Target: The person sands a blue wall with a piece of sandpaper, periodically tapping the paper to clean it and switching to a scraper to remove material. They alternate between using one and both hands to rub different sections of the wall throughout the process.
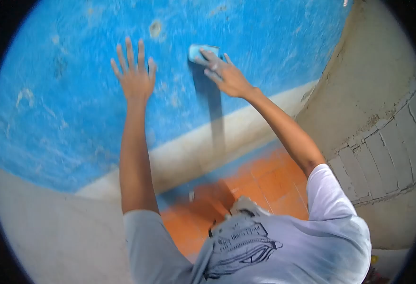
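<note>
My left hand [137,80] rests on the blue wall [94,109] with its fingers spread wide, holding nothing. To its right, my right hand [228,75] grips a pale blue, dusty sanding block [204,53] against the same wall. The block's underside is hidden, and its shadow falls down the wall below it. Pale blue dust coats the fingertips of the right hand. Scuffs, whitish scratches and a round tan spot [155,29] mark the blue paint.
A whitish band [179,154] runs along the foot of the wall. Blue dust lies on the orange tiled floor [269,182] beside it. At the right stands a grey wall [359,94] with cracked block-like panels [383,156]. A pale grey surface [56,222] fills the lower left.
</note>
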`<state>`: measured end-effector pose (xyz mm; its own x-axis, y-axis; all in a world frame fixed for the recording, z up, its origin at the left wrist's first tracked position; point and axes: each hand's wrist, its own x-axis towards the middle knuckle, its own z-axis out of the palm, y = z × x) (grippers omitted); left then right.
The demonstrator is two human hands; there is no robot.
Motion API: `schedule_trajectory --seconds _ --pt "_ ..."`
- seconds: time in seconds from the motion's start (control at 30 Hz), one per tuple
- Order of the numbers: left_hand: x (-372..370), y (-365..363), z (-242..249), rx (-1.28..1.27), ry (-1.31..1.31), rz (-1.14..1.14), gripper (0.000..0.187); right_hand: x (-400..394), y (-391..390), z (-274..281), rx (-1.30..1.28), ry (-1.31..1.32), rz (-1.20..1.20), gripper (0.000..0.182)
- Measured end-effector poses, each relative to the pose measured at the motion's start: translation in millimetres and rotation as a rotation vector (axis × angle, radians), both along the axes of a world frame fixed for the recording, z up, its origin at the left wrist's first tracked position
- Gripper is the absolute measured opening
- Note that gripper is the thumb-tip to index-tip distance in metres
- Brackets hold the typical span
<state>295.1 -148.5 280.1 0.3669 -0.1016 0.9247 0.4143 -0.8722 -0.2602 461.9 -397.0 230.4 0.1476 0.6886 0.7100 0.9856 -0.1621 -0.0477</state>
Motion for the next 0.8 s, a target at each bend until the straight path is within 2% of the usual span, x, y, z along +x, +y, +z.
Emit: schedule_trajectory --seconds 0.1,0.17,0.23,0.27,0.3,0.33,0.4,0.5,0.53,0.6,0.67,0.77,0.8 --pt "-14 -34 -19 -0.164 0.11 0.039 0.066 -48 -38 -42 0.065 1.168 0.144 0.048" --pt "-49 -76 -64 -0.375 0.228 -0.307 0.068 -83 -60 -98 0.363 1.411 0.396 0.044" --pt "-86 -123 -133 -1.207 0.41 -0.636 0.07 -111 -91 -156 0.339 1.602 0.239 0.035" --pt "-107 -154 -161 -1.621 0.253 -0.912 0.068 -130 -102 -163 0.332 1.67 0.281 0.032" --pt "-126 -168 -196 -1.975 0.223 -1.039 0.063 -145 -111 -167 0.322 1.741 0.319 0.029" --pt "-144 -182 -223 -2.334 0.176 -1.167 0.058 -155 -121 -162 0.205 1.695 0.311 0.029" --pt "-171 -217 -222 -2.196 0.216 -1.047 0.052 -173 -141 -141 -0.018 1.603 0.301 0.029" --pt "-206 -247 -227 -2.054 0.266 -0.91 0.045 -180 -160 -140 -0.233 1.551 0.078 0.034" --pt "-214 -252 -229 -2.009 0.275 -0.878 0.044 -186 -161 -140 -0.178 1.529 0.117 0.037" --pt "-228 -267 -226 -2.106 0.225 -0.866 0.042 -201 -165 -146 -0.061 1.49 0.202 0.042" --pt "-237 -286 -229 -2.152 0.083 -0.916 0.038 -211 -173 -161 -0.11 1.544 0.239 0.045" --pt "-256 -290 -230 -2.406 0.157 -0.919 0.038 -218 -179 -178 -0.145 1.658 0.309 0.046" --pt "-254 -294 -237 -2.405 0.092 -0.981 0.043 -220 -183 -180 -0.146 1.706 0.323 0.046"
